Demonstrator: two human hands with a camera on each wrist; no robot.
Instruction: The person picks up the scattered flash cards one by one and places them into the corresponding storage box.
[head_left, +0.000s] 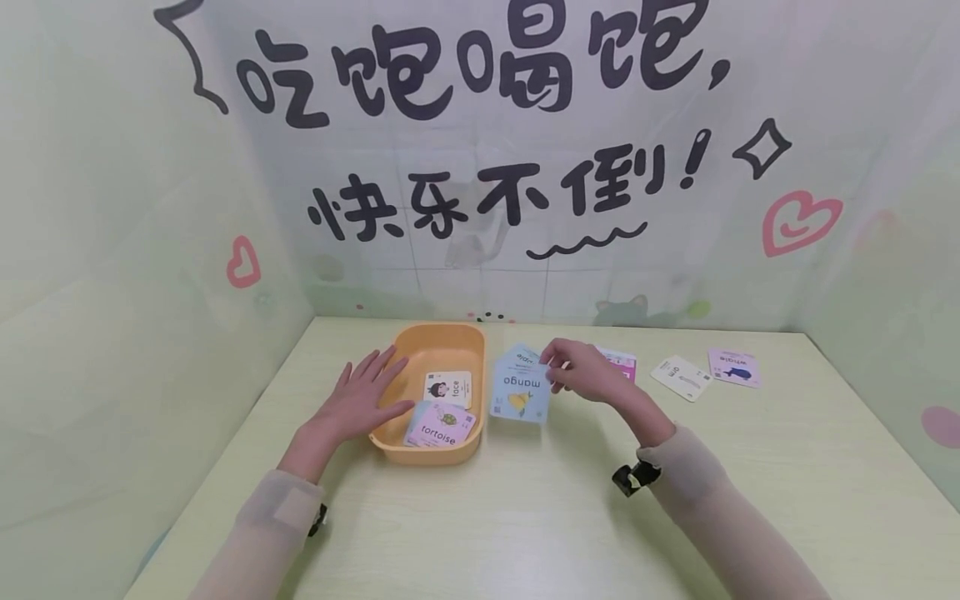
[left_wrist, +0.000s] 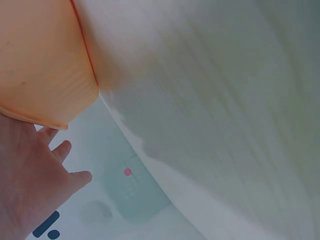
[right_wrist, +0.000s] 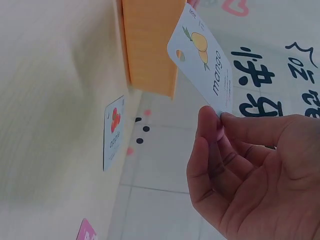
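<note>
Between thumb and fingertips my right hand (head_left: 581,369) pinches a light blue mango card (head_left: 519,393), raised above the table just right of an orange plastic basket (head_left: 438,456). The right wrist view shows the mango card (right_wrist: 202,55) held by one edge. Behind it lies a blue apple card (head_left: 523,356), partly covered in the head view. My left hand (head_left: 360,400) rests at the basket's left rim with fingers spread. Inside the basket lie a white face card (head_left: 447,388) and a tortoise card (head_left: 442,425) on top of another card.
Right of my right hand lie a pink card (head_left: 622,363), partly hidden, a white card (head_left: 681,377) and a purple whale card (head_left: 734,367). A printed curtain (head_left: 480,208) stands along the table's back edge, with side walls left and right.
</note>
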